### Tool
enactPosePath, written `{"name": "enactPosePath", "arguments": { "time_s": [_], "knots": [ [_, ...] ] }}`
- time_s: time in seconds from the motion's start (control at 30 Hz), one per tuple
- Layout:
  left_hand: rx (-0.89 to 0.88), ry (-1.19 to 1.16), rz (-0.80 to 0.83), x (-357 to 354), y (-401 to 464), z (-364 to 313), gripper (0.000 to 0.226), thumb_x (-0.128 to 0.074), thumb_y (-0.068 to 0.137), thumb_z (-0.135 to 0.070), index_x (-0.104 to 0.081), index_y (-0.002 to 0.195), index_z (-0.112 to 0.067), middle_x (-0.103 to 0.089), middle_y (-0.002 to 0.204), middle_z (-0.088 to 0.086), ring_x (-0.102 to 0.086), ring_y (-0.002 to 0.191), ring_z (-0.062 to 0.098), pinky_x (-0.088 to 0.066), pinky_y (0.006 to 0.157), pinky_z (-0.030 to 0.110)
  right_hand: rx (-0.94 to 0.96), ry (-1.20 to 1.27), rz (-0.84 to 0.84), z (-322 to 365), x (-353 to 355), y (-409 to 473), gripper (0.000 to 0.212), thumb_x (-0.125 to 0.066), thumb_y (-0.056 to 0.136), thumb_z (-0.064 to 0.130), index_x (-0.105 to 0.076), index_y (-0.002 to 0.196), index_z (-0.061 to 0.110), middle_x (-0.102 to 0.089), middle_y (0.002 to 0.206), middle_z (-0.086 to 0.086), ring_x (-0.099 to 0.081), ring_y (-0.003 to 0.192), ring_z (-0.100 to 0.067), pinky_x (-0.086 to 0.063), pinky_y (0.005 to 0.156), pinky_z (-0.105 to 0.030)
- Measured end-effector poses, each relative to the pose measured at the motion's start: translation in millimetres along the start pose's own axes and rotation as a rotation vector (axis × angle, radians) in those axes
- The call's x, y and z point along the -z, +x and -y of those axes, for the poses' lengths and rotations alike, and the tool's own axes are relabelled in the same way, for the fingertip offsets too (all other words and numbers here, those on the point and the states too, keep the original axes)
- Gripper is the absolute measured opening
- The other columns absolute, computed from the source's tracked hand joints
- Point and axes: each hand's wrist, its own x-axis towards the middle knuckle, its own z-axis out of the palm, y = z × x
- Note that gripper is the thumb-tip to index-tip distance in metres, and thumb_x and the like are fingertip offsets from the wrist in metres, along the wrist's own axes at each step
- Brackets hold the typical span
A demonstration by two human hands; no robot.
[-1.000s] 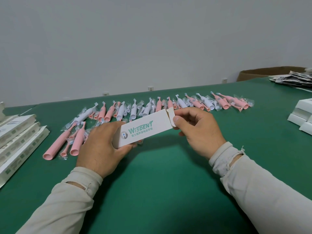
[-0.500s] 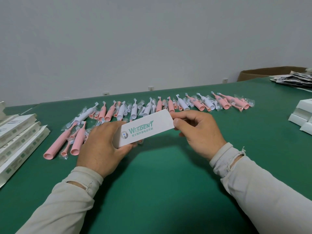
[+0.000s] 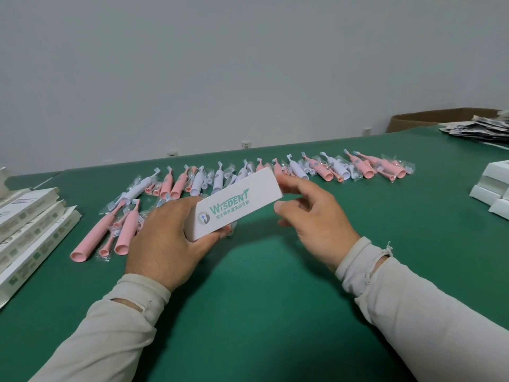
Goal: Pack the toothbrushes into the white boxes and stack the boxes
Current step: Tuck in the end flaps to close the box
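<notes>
White box point(image 3: 237, 202), green "WISDENT" print facing up, held above the green worktop point(image 3: 275, 312) near frame centre, long axis running from 8 o'clock to 2 o'clock, both end flaps closed. Left hand point(image 3: 168, 241) grips the 8 o'clock end, fingers curled under the box and thumb along its near edge. Right hand point(image 3: 311, 216) at the 2 o'clock end: fingers relaxed and slightly spread, fingertips at or just off the box corner; contact cannot be judged with certainty, and it grips nothing. Row of wrapped toothbrushes point(image 3: 275, 172), pink and white, lies on the worktop at 12 o'clock from the box, stretching from 10 o'clock across to 2 o'clock. Three pink handles point(image 3: 110, 230) sit at 9 o'clock, just beside the left hand. Stack of flat printed cartons point(image 3: 30, 224) at far 9 o'clock. Stacked white boxes point(image 3: 493, 186) at 3 o'clock, frame edge. Brown cardboard carton point(image 3: 429, 119) and a pile of dark leaflets point(image 3: 479, 130) at 2 o'clock, far back.
</notes>
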Motion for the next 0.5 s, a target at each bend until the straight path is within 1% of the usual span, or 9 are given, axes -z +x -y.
{"name": "enactPosePath", "arguments": {
  "time_s": [0.07,0.1,0.17,0.23,0.3,0.37,0.43,0.47,0.5],
  "knots": [
    [-0.002,0.001,-0.031,-2,-2,-10,0.057,-0.061,0.071,-0.075,-0.052,0.116,-0.041,-0.056,0.099,-0.019,-0.05,0.087,0.012,-0.042,0.066,0.033,-0.186,0.242,0.013,-3,-9,-1,0.033,-0.067,0.093,0.011,-0.058,0.124,0.018,-0.068,0.11,-0.001,-0.065,0.073,-0.013,-0.057,0.063,-0.028],
    [0.004,0.014,-0.046,-4,-3,-15,0.058,-0.061,0.071,-0.076,-0.052,0.115,-0.04,-0.054,0.096,-0.019,-0.05,0.084,0.011,-0.041,0.064,0.032,-0.284,0.335,0.056,-4,-13,-3,0.028,-0.067,0.093,0.014,-0.059,0.12,0.013,-0.07,0.103,-0.006,-0.066,0.069,-0.014,-0.056,0.058,-0.026],
    [0.004,0.026,-0.053,-10,-5,-26,0.069,-0.051,0.068,-0.083,-0.051,0.117,-0.034,-0.049,0.094,-0.019,-0.05,0.081,0.011,-0.038,0.06,0.03,-0.411,0.395,0.189,-5,-21,-8,0.023,-0.067,0.094,0.018,-0.061,0.113,0.007,-0.073,0.091,-0.008,-0.067,0.067,-0.013,-0.056,0.058,-0.024],
    [-0.017,-0.02,-0.025,-16,-7,-33,0.071,-0.046,0.069,-0.082,-0.05,0.119,-0.031,-0.05,0.095,-0.018,-0.052,0.083,0.012,-0.043,0.06,0.03,-0.442,0.4,0.225,-7,-25,-11,0.018,-0.066,0.095,0.019,-0.064,0.106,0.005,-0.073,0.081,-0.005,-0.066,0.066,-0.011,-0.057,0.061,-0.024],
    [-0.055,-0.094,0.041,-21,-10,-37,0.063,-0.06,0.076,-0.066,-0.046,0.127,-0.032,-0.05,0.105,-0.017,-0.052,0.093,0.011,-0.048,0.071,0.034,-0.44,0.431,0.11,-8,-22,-8,0.013,-0.064,0.096,0.019,-0.064,0.098,0.006,-0.068,0.071,-0.002,-0.062,0.059,-0.009,-0.056,0.059,-0.024],
    [-0.1,-0.188,0.117,-26,-13,-40,0.065,-0.07,0.079,-0.043,-0.043,0.137,-0.032,-0.048,0.113,-0.018,-0.046,0.099,0.004,-0.044,0.081,0.032,-0.43,0.456,-0.029,-7,-15,-4,0.012,-0.063,0.097,0.018,-0.064,0.09,0.008,-0.061,0.065,0.0,-0.057,0.053,-0.007,-0.055,0.057,-0.024],
    [-0.087,-0.249,0.125,-30,-15,-45,0.067,-0.074,0.079,-0.031,-0.046,0.14,-0.029,-0.047,0.114,-0.018,-0.046,0.1,0.002,-0.042,0.082,0.028,-0.431,0.392,-0.116,-5,-9,-5,0.016,-0.064,0.096,0.021,-0.063,0.085,0.009,-0.058,0.066,-0.001,-0.054,0.051,-0.008,-0.056,0.058,-0.026],
    [-0.065,-0.275,0.1,-31,-15,-47,0.064,-0.075,0.078,-0.03,-0.05,0.138,-0.027,-0.05,0.113,-0.018,-0.049,0.099,0.004,-0.042,0.081,0.024,-0.434,0.328,-0.147,-4,-8,-8,0.016,-0.065,0.095,0.024,-0.062,0.09,0.009,-0.059,0.069,-0.001,-0.055,0.052,-0.008,-0.056,0.06,-0.027],
    [-0.033,-0.312,0.066,-32,-15,-50,0.06,-0.076,0.078,-0.03,-0.054,0.134,-0.027,-0.053,0.112,-0.018,-0.053,0.096,0.005,-0.041,0.079,0.021,-0.443,0.237,-0.181,-2,-7,-11,0.018,-0.066,0.094,0.027,-0.061,0.102,0.011,-0.06,0.074,0.0,-0.057,0.055,-0.009,-0.057,0.062,-0.029]
  ]
}}
